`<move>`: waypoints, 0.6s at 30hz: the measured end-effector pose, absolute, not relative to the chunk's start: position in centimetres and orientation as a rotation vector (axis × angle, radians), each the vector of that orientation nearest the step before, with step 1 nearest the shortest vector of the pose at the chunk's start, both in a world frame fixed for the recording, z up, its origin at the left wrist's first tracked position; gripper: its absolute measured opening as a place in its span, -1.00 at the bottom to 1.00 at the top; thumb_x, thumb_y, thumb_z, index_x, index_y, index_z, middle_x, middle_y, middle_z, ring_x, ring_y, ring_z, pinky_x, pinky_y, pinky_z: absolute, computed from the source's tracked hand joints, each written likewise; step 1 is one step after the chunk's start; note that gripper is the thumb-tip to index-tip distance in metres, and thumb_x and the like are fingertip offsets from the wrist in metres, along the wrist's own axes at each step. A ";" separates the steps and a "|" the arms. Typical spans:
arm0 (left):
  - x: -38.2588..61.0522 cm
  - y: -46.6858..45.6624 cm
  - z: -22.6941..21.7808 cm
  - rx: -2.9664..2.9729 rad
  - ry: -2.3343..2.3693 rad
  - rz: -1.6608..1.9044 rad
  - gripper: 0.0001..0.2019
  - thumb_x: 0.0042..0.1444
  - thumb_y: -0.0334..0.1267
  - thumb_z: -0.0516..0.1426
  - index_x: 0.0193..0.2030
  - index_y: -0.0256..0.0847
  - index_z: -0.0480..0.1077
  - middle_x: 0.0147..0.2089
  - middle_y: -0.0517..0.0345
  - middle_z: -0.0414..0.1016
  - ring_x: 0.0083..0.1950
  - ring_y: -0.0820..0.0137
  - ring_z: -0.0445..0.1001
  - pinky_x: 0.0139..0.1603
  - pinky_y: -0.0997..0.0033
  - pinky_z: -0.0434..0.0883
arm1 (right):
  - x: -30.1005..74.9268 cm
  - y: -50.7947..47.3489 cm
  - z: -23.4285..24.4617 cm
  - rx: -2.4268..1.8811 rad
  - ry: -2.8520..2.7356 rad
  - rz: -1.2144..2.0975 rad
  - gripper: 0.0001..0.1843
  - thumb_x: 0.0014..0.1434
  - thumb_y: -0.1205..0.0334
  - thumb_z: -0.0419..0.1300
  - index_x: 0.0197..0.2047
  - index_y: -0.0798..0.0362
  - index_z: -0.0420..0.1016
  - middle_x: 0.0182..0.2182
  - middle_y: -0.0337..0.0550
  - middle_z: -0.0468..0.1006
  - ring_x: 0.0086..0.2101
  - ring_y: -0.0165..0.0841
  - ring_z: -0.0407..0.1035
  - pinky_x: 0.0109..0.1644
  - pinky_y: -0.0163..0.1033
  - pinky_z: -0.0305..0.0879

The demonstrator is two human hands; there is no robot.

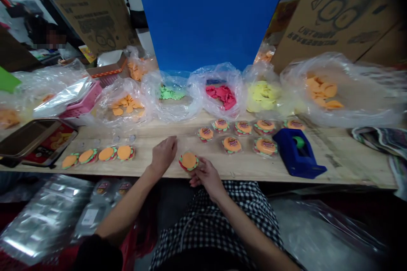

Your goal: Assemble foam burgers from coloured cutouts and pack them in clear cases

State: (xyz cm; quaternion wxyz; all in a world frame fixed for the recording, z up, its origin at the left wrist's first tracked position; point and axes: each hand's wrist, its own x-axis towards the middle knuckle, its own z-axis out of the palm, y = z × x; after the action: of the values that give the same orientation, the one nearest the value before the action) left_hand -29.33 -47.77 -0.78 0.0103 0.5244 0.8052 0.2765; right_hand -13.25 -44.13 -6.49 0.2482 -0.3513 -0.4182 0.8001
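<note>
My right hand (206, 176) grips a toy burger (188, 161) at the table's front edge, the thumb and fingers closed on its right side. The burger has an orange bun top with green and red layers under it. Just to its left, my left hand (164, 151) is over the table with curled fingers; what they hold, if anything, does not show. A row of several similar burgers (108, 153) sits further left, with small clear plastic pieces (131, 138) behind. To the right stand several burgers in clear packs with printed labels (232, 145).
A blue tape dispenser (295, 152) stands at right. Along the back are clear bags of green (171, 92), red (222, 95), yellow (263, 95) and orange pieces (321, 89). A brown tray (28, 135) and pink basket (82, 101) are left. Clear plastic trays (47, 211) lie below.
</note>
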 end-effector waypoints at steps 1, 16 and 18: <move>-28.9 -48.1 -0.5 1.594 2.404 0.983 -0.74 0.06 -0.26 0.04 -0.09 -0.13 0.35 -0.17 0.06 0.47 -0.12 0.32 0.40 -0.09 0.44 0.23 | -13.2 -44.0 -6.5 -0.955 -1.130 2.173 -0.42 -0.10 0.26 0.11 0.00 0.02 -0.03 -0.60 -0.39 0.41 -0.68 -0.43 0.35 -0.66 -0.33 0.29; -29.3 -47.4 -2.3 0.988 1.760 1.261 -0.48 -0.11 -0.13 0.19 0.01 -0.29 0.25 -0.07 0.00 0.36 -0.03 0.31 0.30 -0.03 0.33 0.24 | -12.9 -43.0 -7.3 -0.937 -1.149 2.125 -0.48 -0.11 0.35 0.09 -0.04 0.02 0.03 -0.59 -0.38 0.40 -0.66 -0.43 0.34 -0.64 -0.32 0.31; -28.9 -47.6 -2.1 0.978 1.588 1.102 -0.53 -0.08 -0.11 0.17 -0.05 -0.34 0.29 -0.14 0.01 0.39 -0.10 0.32 0.34 -0.09 0.35 0.27 | -13.0 -42.8 -7.4 -0.945 -1.161 2.106 -0.51 -0.10 0.37 0.08 -0.06 0.02 0.06 -0.60 -0.38 0.39 -0.68 -0.44 0.33 -0.65 -0.33 0.30</move>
State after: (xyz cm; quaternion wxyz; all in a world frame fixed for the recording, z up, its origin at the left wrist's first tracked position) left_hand -28.93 -47.60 -2.05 0.4687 0.3989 0.6474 0.4494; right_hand -12.98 -42.77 -7.41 0.2752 -0.3515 -0.4319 0.7837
